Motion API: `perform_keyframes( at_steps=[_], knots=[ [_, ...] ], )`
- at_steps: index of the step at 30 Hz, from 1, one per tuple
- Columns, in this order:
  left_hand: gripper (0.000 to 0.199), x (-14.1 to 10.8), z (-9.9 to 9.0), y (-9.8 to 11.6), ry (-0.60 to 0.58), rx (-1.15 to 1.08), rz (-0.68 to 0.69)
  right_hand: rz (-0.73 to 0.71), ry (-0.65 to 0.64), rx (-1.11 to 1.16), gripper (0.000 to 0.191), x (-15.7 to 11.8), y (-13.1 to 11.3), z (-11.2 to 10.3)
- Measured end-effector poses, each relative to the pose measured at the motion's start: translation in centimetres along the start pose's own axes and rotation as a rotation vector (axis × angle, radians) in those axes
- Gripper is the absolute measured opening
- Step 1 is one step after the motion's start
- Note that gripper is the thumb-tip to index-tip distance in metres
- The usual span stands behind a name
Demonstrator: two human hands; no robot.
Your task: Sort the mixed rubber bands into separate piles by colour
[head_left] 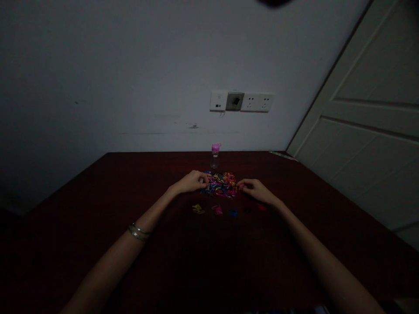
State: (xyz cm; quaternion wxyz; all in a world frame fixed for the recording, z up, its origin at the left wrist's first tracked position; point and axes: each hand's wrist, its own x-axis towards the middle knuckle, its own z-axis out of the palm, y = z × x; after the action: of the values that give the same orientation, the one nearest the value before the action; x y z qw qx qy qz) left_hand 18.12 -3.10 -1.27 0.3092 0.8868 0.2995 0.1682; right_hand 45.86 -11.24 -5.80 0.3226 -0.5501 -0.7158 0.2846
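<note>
A pile of small multicoloured clips (221, 184) lies on the dark red table. My left hand (194, 181) rests at the pile's left edge, fingers curled together; whatever is between them is too small to make out. At the right edge is my right hand (253, 188), its thumb and forefinger pinched, with their contents unclear. Nearer to me, small groups lie in a row: yellow (198, 209), pink (217, 210), blue (233, 213), a barely visible dark one (247, 210) and red (261, 207).
Behind the pile stands a clear bottle (214, 161) with a pink cap. A flat strip (282, 155) lies at the table's back right corner. Sockets (257, 102) are on the wall, and a white panelled door (366, 131) is at the right.
</note>
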Motion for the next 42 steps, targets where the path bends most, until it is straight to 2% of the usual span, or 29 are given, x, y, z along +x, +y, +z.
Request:
perform_keyframes(
  at_steps=[5,7,9,13,18,23,33,37,42],
  knots=[
    [0.018,0.2,0.7,0.4,0.03,-0.038,0.014,-0.076,0.066,-0.059,0.024,0.0,-1.4,0.5],
    [0.018,0.3,1.0,0.8,0.04,-0.072,0.022,-0.118,0.068,-0.035,0.025,-0.1,-2.5,1.1],
    [0.017,0.3,1.4,1.4,0.044,-0.11,0.031,-0.102,0.04,0.035,0.031,-0.2,-3.6,2.1],
    [0.015,0.1,2.1,2.5,-0.006,-0.167,0.038,-0.06,-0.025,0.184,0.041,-0.2,-5.1,3.8],
    [0.013,-0.2,2.8,3.6,-0.078,-0.227,0.0,-0.064,0.021,0.241,0.033,-0.1,-5.4,4.5],
    [0.014,-0.2,3.1,3.8,-0.096,-0.226,0.001,-0.071,-0.001,0.193,0.026,-0.1,-5.3,4.1],
    [0.013,-0.1,3.1,3.7,-0.07,-0.193,-0.004,-0.043,0.042,0.151,0.027,-0.4,-5.5,2.8],
    [0.014,-0.1,3.7,3.2,-0.091,-0.173,-0.008,-0.029,0.038,0.15,0.03,-0.4,-4.9,1.3],
    [0.014,-0.2,5.3,3.3,-0.113,-0.005,0.049,0.025,-0.085,0.11,0.029,-0.8,-4.4,-1.3]
  ],
)
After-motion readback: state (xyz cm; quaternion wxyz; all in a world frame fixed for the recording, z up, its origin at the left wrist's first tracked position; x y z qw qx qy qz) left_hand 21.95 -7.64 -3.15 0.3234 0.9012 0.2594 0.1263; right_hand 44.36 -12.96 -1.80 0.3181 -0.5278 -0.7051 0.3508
